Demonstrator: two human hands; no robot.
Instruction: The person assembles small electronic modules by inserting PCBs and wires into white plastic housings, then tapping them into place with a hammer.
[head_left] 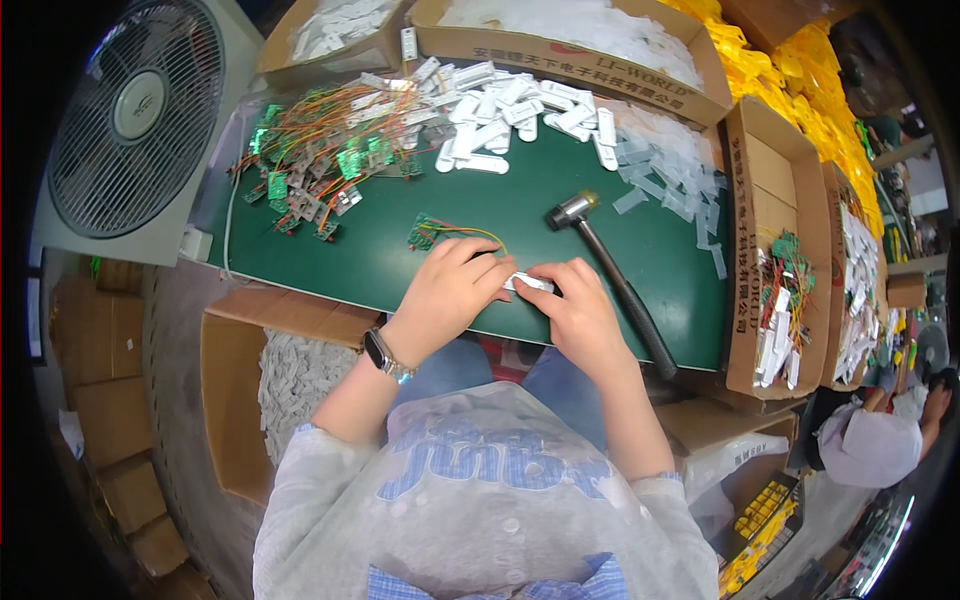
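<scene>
A small white plastic casing (531,283) is held between my two hands near the front edge of the green table. My left hand (455,285) pinches its left end, and my right hand (578,305) grips the right end with thumb and fingers. Thin coloured wires run from a small green circuit board (424,232) toward the casing and pass by my left fingers. Where the wires end is hidden by the fingers. Right of my hands lies a hammer (612,265) with a metal head and black handle.
Wired circuit boards (320,165) and white casings (490,115) are heaped at the back. Clear plastic strips (665,165) lie at the right beside a cardboard tray (742,250) of assembled pieces. A large fan (140,105) stands left; an open carton (235,385) sits below it.
</scene>
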